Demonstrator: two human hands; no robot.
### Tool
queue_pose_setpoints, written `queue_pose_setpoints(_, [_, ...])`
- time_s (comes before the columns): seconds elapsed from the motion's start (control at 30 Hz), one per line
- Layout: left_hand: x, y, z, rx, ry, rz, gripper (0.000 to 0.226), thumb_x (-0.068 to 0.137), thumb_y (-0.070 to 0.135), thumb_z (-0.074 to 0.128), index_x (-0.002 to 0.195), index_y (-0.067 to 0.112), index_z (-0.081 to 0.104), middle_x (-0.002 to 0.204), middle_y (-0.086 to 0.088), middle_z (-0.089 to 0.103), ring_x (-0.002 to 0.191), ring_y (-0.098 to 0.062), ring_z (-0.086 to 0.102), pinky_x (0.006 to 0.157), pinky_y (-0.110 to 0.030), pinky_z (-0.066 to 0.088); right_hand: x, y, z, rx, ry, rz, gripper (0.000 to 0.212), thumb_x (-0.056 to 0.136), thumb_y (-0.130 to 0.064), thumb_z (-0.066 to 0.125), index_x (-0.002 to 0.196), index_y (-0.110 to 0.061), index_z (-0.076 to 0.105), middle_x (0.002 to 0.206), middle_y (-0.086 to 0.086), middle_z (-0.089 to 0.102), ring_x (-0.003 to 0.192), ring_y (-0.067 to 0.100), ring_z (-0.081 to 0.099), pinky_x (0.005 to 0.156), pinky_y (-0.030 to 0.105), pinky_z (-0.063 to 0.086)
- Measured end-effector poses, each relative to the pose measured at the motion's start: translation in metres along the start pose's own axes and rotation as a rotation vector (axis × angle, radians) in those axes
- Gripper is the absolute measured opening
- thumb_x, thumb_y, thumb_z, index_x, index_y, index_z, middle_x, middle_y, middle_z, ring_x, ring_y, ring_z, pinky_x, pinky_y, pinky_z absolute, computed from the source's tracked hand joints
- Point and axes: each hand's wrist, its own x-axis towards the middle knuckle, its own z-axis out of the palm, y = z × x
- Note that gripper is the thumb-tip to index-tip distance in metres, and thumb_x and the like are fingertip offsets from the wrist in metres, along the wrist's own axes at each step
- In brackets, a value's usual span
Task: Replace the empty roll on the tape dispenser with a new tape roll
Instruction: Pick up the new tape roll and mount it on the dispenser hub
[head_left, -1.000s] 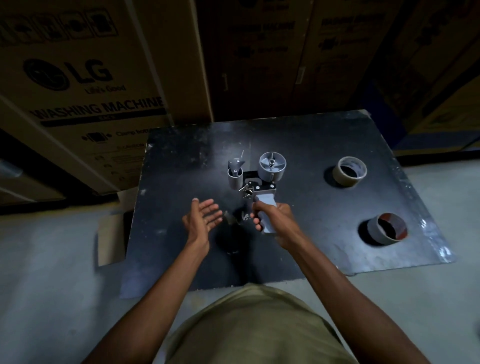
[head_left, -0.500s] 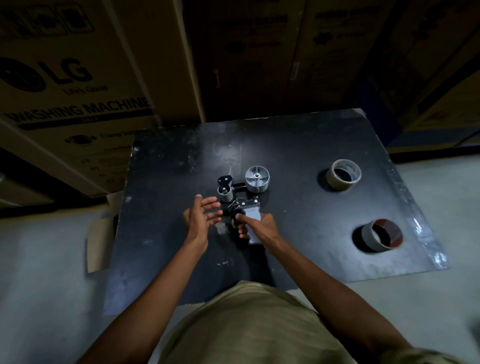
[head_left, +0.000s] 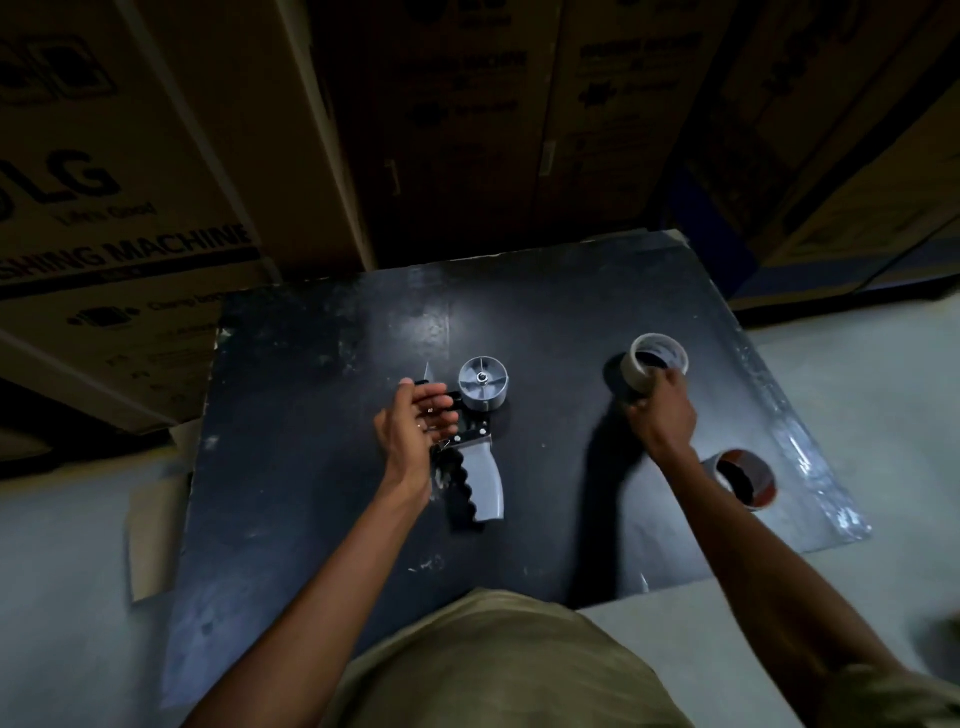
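Two rolls (head_left: 657, 369) (head_left: 740, 475) (one dispenser (head_left: 475, 447)).

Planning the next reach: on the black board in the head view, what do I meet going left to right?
left hand → tape dispenser → right hand on the pale tape roll → brown-cored roll.

Scuffed, faintly glossy black counter (head_left: 322, 441). Smooth grey plastic dispenser (head_left: 480, 452) with metal fittings. Matt printed cardboard boxes (head_left: 156, 156) behind.
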Motion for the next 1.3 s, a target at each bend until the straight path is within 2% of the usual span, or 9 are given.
queue_pose_setpoints(0.2, [-0.021,0.014,0.035,0.053,-0.195,-0.033,0.041,0.102,0.026,0.045,0.087,0.001,0.072,0.066,-0.006,0.069,0.053,-0.016,0.063,0.050,-0.026,0.052,0.004,-0.019,-0.009,-0.156,-0.029,-0.091,0.033,0.088,-0.018,0.068,0.120,-0.008,0.070,0.117,0.025,0.067,0.121,0.046,0.046,0.096,0.046,0.034])
queue_pose_setpoints(0.33, [-0.025,0.019,0.049,0.249,-0.380,-0.026,0.025,0.097,0.023,0.058,0.111,0.006,0.070,0.095,-0.010,0.071,0.082,-0.020,0.066,0.060,-0.024,0.055,-0.025,-0.057,-0.014,0.441,-0.078,-0.093,0.036,0.097,-0.039,0.057,0.108,-0.006,0.068,0.103,0.024,0.073,0.101,0.042,0.068,0.083,0.047,0.053])
queue_pose_setpoints(0.43, [-0.025,0.015,0.048,0.471,-0.490,0.033,0.063,0.079,0.034,0.077,0.137,0.031,0.054,0.128,-0.002,0.057,0.116,-0.018,0.058,0.088,-0.031,0.055,-0.053,-0.099,-0.031,0.993,-0.152,0.072,0.025,0.102,-0.020,0.056,0.097,0.002,0.068,0.082,0.023,0.067,0.069,0.022,0.070,0.054,0.025,0.054])
queue_pose_setpoints(0.5, [-0.025,0.015,0.046,0.548,-0.554,0.121,0.088,0.075,0.027,0.084,0.148,0.043,0.037,0.141,0.002,0.043,0.127,-0.013,0.049,0.102,-0.031,0.048,-0.069,-0.117,-0.035,1.127,-0.194,0.109,0.036,0.101,-0.023,0.057,0.097,0.011,0.068,0.079,0.029,0.066,0.068,0.034,0.066,0.054,0.029,0.053])
queue_pose_setpoints(0.63, [-0.027,0.018,0.041,0.469,-0.714,0.245,0.094,0.079,0.007,0.080,0.154,0.034,0.030,0.134,0.006,0.047,0.110,0.008,0.059,0.085,-0.015,0.053,-0.094,-0.136,-0.048,1.201,-0.304,0.091,0.053,0.102,-0.042,0.051,0.091,0.005,0.073,0.088,0.037,0.071,0.073,0.045,0.071,0.071,0.051,0.058])
queue_pose_setpoints(0.83, [-0.021,0.028,0.029,0.135,-0.645,0.061,0.071,0.078,0.017,0.078,0.139,0.039,0.050,0.134,-0.012,0.057,0.118,-0.033,0.064,0.084,-0.046,0.060,-0.099,-0.137,-0.077,1.309,-0.608,-0.193,0.031,0.101,-0.020,0.052,0.121,-0.001,0.067,0.105,0.023,0.073,0.092,0.032,0.071,0.076,0.040,0.058])
queue_pose_setpoints(0.97, [-0.016,0.037,0.031,0.085,-0.634,-0.012,0.065,0.083,0.027,0.071,0.142,0.021,0.047,0.129,-0.017,0.062,0.107,-0.031,0.069,0.078,-0.041,0.059,-0.098,-0.131,-0.087,1.304,-0.779,-0.405,0.037,0.091,-0.002,0.056,0.126,-0.011,0.066,0.112,0.010,0.074,0.103,0.023,0.068,0.087,0.032,0.056])
queue_pose_setpoints(1.2, [-0.019,0.044,0.040,0.096,-0.550,-0.165,0.063,0.082,0.049,0.071,0.126,0.006,0.061,0.124,-0.029,0.063,0.101,-0.037,0.072,0.079,-0.046,0.060,-0.102,-0.142,-0.083,1.196,-0.466,-0.375,0.039,0.100,-0.032,0.062,0.097,0.006,0.072,0.087,0.028,0.067,0.081,0.031,0.059,0.070,0.047,0.045])
queue_pose_setpoints(1.3, [-0.021,0.050,0.043,0.109,-0.511,-0.206,0.062,0.084,0.055,0.068,0.122,0.006,0.065,0.112,-0.023,0.069,0.089,-0.030,0.075,0.069,-0.040,0.061,-0.101,-0.141,-0.088,1.152,-0.499,-0.442,0.026,0.101,-0.016,0.062,0.110,0.007,0.071,0.093,0.018,0.073,0.085,0.026,0.067,0.075,0.040,0.054])
